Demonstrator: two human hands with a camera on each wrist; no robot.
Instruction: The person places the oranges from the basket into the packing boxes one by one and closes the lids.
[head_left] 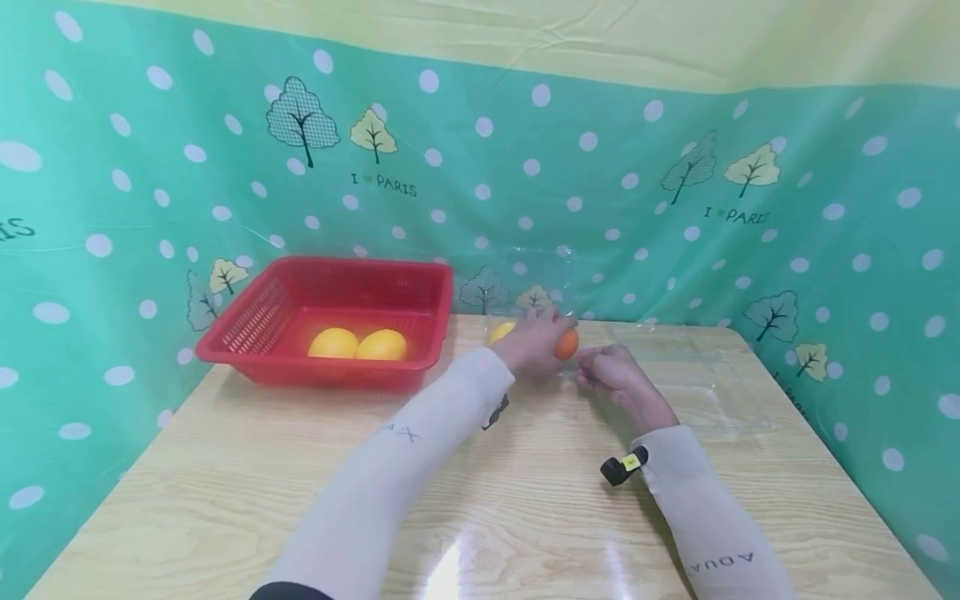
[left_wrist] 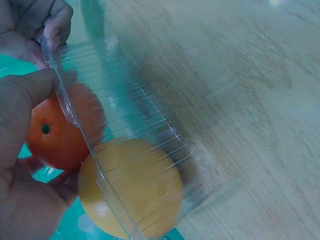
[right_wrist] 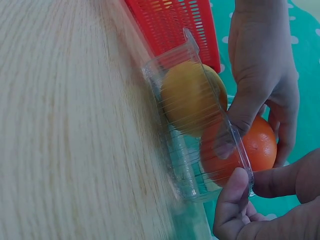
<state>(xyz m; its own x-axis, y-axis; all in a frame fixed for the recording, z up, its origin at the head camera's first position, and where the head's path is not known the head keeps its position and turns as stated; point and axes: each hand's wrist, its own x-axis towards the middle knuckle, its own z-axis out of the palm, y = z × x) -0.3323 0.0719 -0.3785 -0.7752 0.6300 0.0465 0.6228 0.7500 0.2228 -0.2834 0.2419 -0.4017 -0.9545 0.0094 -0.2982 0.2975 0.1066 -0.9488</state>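
My left hand [head_left: 534,343] curls around an orange [right_wrist: 261,145], thumb in front of it and fingers behind. The orange sits at the open top of a clear ribbed plastic box [right_wrist: 187,170], partly seen through its near wall. A yellow round fruit [left_wrist: 130,190] lies in the same box, right beside the orange. With thumb and finger, my right hand [head_left: 618,379] pinches the rim at the box's right end, as the right wrist view shows. In the head view my left hand hides much of the box and the orange.
A red plastic basket [head_left: 330,372] stands on the left, holding two yellow fruits [head_left: 333,343]. More clear plastic packaging [head_left: 697,392] lies on the right of the wooden table [head_left: 540,500]. Behind the table hangs a green dotted curtain [head_left: 480,200].
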